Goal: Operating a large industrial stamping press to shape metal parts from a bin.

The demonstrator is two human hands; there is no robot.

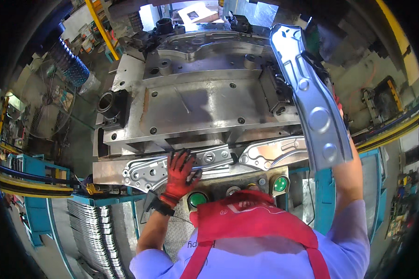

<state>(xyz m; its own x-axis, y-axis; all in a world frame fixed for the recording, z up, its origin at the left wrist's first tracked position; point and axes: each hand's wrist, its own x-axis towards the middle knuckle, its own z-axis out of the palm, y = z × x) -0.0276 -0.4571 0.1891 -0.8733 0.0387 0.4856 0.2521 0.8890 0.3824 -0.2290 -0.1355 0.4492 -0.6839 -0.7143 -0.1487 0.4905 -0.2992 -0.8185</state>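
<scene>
My left hand (179, 176), in a red glove with black fingertips, lies with fingers spread on a stack of stamped metal parts (146, 173) at the press's front edge. My right hand (338, 103) is mostly hidden behind a long stamped metal panel (317, 118), which it holds up at the right, tilted, with its far end beside the die. A similar stamped part (272, 154) lies on the front ledge, right of the stack. Another formed piece (209, 43) sits at the back of the steel die (195, 104).
Two green push buttons, one left (198, 200) and one right (280, 184), are on the panel before me. Steel guide posts, such as the left one (108, 104), rise from the die. A tall stack of stamped parts (97, 237) stands lower left. A fan (49, 100) is farther left.
</scene>
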